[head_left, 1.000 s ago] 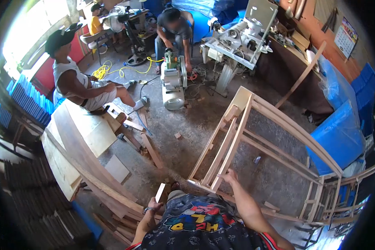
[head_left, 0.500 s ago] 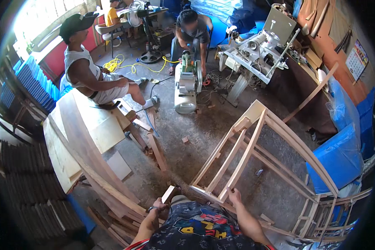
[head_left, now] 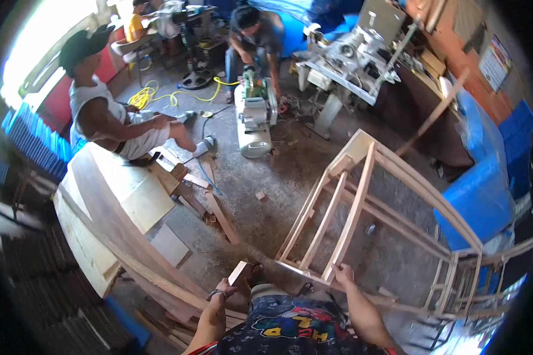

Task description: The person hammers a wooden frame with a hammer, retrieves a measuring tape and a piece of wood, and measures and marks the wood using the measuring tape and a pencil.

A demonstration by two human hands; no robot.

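In my left hand point(head_left: 225, 288) is a short pale wood block point(head_left: 237, 272), held in front of my left thigh with the fingers wrapped round its lower end. My right hand point(head_left: 344, 275) grips the near end of a rail on a slatted wooden frame point(head_left: 354, 216). This frame stands on the floor in front of me and to the right, its long members running away to the right. The fingers of both hands are partly hidden by the wood and by the angle.
A compressor-like machine point(head_left: 254, 121) stands ahead, with a person point(head_left: 256, 41) bent over it. Another person point(head_left: 98, 112) sits on the workbench point(head_left: 133, 207) at left. Loose wood pieces point(head_left: 221, 219) and a yellow cord point(head_left: 142, 97) lie on the floor. More wooden framing point(head_left: 453, 287) is at right.
My view has turned a little, so the surroundings sit further left and higher. Both hands keep their hold on the block and the frame rail.
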